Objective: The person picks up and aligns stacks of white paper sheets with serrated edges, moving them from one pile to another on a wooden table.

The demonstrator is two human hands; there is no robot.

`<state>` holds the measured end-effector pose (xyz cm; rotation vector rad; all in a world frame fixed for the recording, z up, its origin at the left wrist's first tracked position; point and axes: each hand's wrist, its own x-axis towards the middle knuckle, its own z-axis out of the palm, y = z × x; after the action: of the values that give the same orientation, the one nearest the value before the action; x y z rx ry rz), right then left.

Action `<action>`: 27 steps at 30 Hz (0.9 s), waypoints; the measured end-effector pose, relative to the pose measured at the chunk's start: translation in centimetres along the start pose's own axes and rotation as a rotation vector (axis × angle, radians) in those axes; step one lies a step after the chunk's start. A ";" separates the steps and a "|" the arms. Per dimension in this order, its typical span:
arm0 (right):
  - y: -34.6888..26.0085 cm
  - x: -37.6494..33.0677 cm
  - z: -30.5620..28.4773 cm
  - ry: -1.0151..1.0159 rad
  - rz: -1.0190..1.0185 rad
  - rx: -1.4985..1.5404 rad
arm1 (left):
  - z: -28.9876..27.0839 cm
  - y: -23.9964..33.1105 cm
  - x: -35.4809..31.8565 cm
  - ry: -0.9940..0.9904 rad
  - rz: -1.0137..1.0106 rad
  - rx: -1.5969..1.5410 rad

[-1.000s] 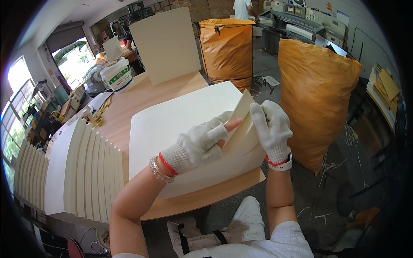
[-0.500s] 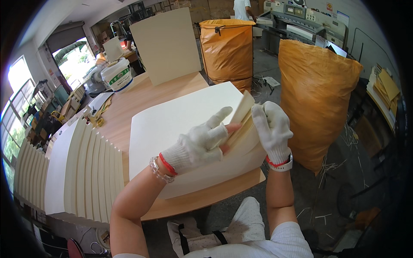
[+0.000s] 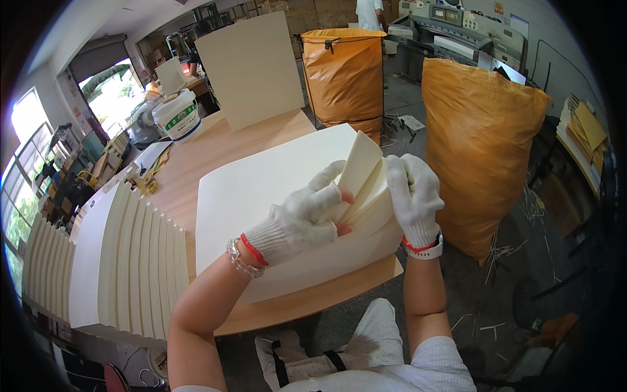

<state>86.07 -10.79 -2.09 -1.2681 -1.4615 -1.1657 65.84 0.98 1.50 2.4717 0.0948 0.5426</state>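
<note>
A thick stack of large white paper sheets [image 3: 261,176] lies on the wooden table in front of me. Its right corner is lifted, bent back and fanned into several layers [image 3: 369,186]. Over the stack, my left hand [image 3: 304,212] has a white knit glove with two bare fingertips poking out. Those fingers are among the fanned layers, and a turned-back flap rests against them. My right hand [image 3: 415,193], gloved too, is closed in a pinch at the outer corner of the lifted sheets. Its fingertips are partly hidden.
Stepped piles of sheets [image 3: 140,255] line the table's left side. A white tub [image 3: 177,116] and an upright board [image 3: 251,72] stand farther back. Two orange sacks [image 3: 343,78] [image 3: 480,150] are on the floor beyond and right. Another person [image 3: 370,14] is near a machine [image 3: 450,39].
My left fingers have drawn in against the fanned sheets, with the upper finger more bent. The turned-back flap stands wider and sharper. My right hand stays almost in place.
</note>
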 end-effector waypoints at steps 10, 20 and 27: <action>0.3 -0.5 0.1 -0.080 0.025 0.017 | -0.8 1.3 0.5 -0.150 -0.130 -0.021; 0.3 -0.9 0.4 -0.050 0.165 0.194 | 0.1 -1.0 0.0 -0.030 0.039 -0.083; -0.2 0.0 0.2 0.008 0.063 0.036 | -0.3 0.6 0.4 -0.096 -0.066 0.000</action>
<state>85.86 -10.60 -2.18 -1.2741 -1.4208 -1.0971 66.02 0.72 2.18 2.4804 0.1372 0.3948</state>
